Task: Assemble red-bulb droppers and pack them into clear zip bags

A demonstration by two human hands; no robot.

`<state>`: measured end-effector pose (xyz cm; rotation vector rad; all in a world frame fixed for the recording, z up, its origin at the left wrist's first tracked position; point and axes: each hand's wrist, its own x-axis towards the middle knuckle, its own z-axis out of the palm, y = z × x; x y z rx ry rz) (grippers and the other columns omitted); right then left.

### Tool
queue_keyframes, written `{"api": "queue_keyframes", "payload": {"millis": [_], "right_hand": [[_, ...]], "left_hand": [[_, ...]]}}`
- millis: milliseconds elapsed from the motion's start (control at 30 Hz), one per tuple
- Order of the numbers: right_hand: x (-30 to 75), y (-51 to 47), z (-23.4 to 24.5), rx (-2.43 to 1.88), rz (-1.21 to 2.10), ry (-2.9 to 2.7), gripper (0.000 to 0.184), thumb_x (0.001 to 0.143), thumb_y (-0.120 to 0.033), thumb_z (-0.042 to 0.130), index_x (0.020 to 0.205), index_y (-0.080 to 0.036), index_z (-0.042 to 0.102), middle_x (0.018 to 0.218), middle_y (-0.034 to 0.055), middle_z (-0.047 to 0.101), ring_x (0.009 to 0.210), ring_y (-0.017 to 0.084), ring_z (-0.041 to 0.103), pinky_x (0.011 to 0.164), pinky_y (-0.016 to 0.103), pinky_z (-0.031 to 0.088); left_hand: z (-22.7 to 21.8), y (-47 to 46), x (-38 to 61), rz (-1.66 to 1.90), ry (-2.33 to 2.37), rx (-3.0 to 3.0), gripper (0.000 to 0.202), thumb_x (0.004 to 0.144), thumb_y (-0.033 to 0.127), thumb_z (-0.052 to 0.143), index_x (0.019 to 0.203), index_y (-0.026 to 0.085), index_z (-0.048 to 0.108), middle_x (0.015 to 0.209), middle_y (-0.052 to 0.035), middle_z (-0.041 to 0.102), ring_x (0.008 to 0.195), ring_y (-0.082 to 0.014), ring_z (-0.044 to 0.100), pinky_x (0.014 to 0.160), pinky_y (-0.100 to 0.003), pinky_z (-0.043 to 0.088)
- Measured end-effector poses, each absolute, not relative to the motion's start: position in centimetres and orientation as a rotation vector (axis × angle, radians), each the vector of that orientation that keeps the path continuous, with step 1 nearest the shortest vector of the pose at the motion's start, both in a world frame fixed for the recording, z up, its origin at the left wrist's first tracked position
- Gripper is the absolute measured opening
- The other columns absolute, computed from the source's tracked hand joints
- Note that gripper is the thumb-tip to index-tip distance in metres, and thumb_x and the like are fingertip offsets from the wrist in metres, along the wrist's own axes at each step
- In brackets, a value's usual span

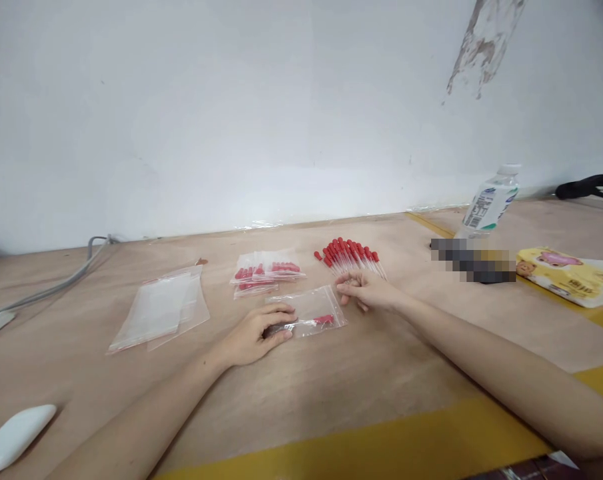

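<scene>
My left hand grips the left end of a clear zip bag lying on the table, fingers on top and thumb at its near edge. Inside that bag, red rubber bulbs show near its right end. My right hand is closed, fingers curled, just right of the bag at the lower ends of a fanned pile of droppers with red bulbs and clear stems. Whether its fingers hold a dropper is hidden. Filled bags of red-bulbed droppers lie stacked behind the left hand.
Flat clear bags lie at left. A white rounded object is at the near left, a grey cable behind it. On the right stand a plastic bottle and a yellow tissue pack. A wall closes the back.
</scene>
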<state>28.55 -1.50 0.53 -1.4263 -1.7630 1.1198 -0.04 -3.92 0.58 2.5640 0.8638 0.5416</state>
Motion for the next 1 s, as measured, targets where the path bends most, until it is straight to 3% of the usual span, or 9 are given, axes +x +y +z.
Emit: {"api": "queue_keyframes", "payload": {"millis": [133,300,433,567,700,833,933,1000], "right_hand": [[27.5,1.1,1.4,-1.610,0.163,-1.979,0.014,0.077,-0.026,0.055,0.076,-0.018,0.067,0.081,0.0048,0.066,0.074,0.016,0.059,0.062,0.025,0.041],[23.8,4.5,2.0,-1.912,-0.187,-2.045,0.028,0.085,-0.030,0.045,0.093,-0.014,0.067,0.105,0.0147,0.058,0.088,0.024,0.059,0.068,0.031,0.043],[21.6,6.7,1.4,-1.962,-0.166,-2.028,0.028,0.084,-0.023,0.045,0.096,-0.008,0.066,0.109,0.0214,0.054,0.092,0.027,0.058,0.071,0.034,0.045],[20.8,7.7,1.1,-1.978,-0.092,-1.962,0.026,0.080,-0.011,0.046,0.095,-0.008,0.067,0.108,0.0217,0.054,0.095,0.028,0.057,0.075,0.035,0.044],[21.3,7.6,1.8,-1.965,0.034,-1.822,0.024,0.080,-0.018,0.048,0.092,-0.007,0.066,0.107,0.0222,0.057,0.094,0.031,0.058,0.073,0.038,0.045],[23.3,6.3,3.2,-1.871,0.237,-1.711,0.033,0.088,-0.033,0.036,0.084,-0.013,0.062,0.081,0.0117,0.064,0.074,0.021,0.061,0.062,0.030,0.046],[25.5,4.3,3.3,-1.653,0.421,-1.604,0.034,0.092,-0.039,0.026,0.091,-0.016,0.052,0.069,0.0044,0.060,0.054,0.011,0.054,0.050,0.023,0.043],[27.0,2.6,2.7,-1.268,0.695,-1.343,0.030,0.085,-0.046,0.044,0.097,-0.019,0.041,0.067,-0.0003,0.057,0.046,0.008,0.047,0.043,0.021,0.039]], "left_hand": [[0.5,-3.8,-0.1,0.507,0.879,2.530,0.033,0.091,0.034,0.040,0.118,0.026,0.058,0.127,-0.0042,0.054,0.118,-0.0207,0.049,0.099,-0.040,0.040],[0.7,-3.9,0.0,0.514,0.871,2.523,0.032,0.091,0.032,0.042,0.117,0.026,0.058,0.128,-0.0040,0.053,0.119,-0.0210,0.048,0.100,-0.041,0.039],[0.6,-4.0,0.0,0.540,0.847,2.528,0.032,0.090,0.032,0.044,0.118,0.026,0.058,0.128,-0.0044,0.054,0.118,-0.0216,0.049,0.100,-0.042,0.040],[0.6,-4.0,0.0,0.548,0.833,2.539,0.032,0.090,0.032,0.044,0.118,0.025,0.058,0.128,-0.0049,0.053,0.117,-0.0213,0.050,0.100,-0.041,0.040],[0.6,-4.0,0.0,0.536,0.839,2.547,0.032,0.090,0.032,0.043,0.118,0.025,0.057,0.128,-0.0050,0.053,0.118,-0.0206,0.048,0.101,-0.041,0.039],[0.5,-4.0,0.1,0.553,0.833,2.545,0.032,0.090,0.032,0.043,0.118,0.025,0.057,0.128,-0.0047,0.053,0.117,-0.0211,0.049,0.100,-0.042,0.040],[0.4,-3.9,0.0,0.566,0.829,2.551,0.032,0.090,0.032,0.044,0.119,0.025,0.057,0.127,-0.0051,0.054,0.117,-0.0212,0.050,0.100,-0.041,0.040],[0.3,-3.9,0.0,0.561,0.831,2.565,0.033,0.090,0.032,0.044,0.120,0.025,0.055,0.127,-0.0049,0.054,0.117,-0.0210,0.049,0.101,-0.041,0.039]]}}
